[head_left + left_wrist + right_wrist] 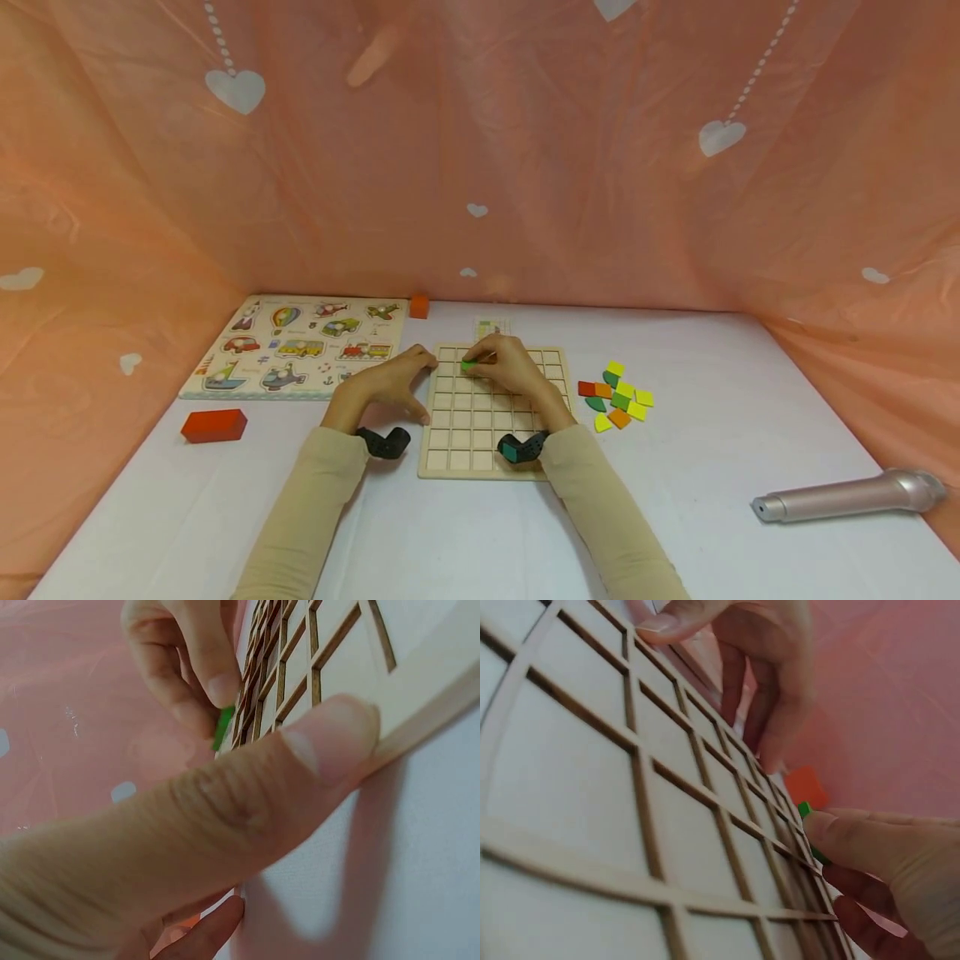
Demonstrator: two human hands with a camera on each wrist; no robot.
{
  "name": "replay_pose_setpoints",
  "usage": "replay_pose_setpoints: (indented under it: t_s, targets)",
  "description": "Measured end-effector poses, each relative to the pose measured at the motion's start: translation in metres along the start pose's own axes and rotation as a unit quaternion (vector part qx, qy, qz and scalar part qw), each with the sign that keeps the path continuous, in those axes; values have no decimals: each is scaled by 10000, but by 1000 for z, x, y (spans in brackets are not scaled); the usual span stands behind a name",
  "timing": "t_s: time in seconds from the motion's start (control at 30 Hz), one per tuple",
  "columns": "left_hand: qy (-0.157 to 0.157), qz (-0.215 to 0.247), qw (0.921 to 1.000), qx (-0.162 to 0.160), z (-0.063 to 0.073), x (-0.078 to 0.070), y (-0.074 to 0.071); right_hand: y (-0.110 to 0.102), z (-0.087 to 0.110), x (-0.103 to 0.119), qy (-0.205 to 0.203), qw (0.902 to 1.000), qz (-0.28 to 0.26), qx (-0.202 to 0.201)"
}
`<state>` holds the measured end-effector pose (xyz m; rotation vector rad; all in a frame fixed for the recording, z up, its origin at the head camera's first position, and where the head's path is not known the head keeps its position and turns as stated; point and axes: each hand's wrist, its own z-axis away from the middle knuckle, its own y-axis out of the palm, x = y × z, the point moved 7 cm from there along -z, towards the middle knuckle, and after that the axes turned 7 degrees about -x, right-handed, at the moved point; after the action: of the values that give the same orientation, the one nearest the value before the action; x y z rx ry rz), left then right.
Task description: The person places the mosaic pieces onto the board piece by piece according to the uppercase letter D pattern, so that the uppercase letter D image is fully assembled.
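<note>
With the right hand pinching the green piece near the far left corner of the grid board and the left hand spread, grasping nothing, along its left edge, the piece should be squared to the grid before release.

This looks like a curtained-off play booth; the kind of room around it cannot be told. A pink curtain printed with white hearts lines the far and side edges of the white bench, with a toy vehicle puzzle by its far-left corner.
</note>
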<state>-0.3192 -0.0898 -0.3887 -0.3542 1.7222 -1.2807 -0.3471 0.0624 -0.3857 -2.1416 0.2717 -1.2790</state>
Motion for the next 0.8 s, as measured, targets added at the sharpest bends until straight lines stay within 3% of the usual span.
replay_pose_setpoints:
  t_s: [0.33, 0.63, 0.8]
  targets:
    - [153, -17, 9999, -35, 0, -2, -2, 12, -3, -7, 193, 9995, 21, -244]
    - [-4, -13, 10000, 34, 0, -1, -1, 12, -1, -5, 135, 9992, 330, -196]
    - [-109, 33, 9999, 69, 0, 0, 0, 3, 2, 2, -211, 9992, 349, -54]
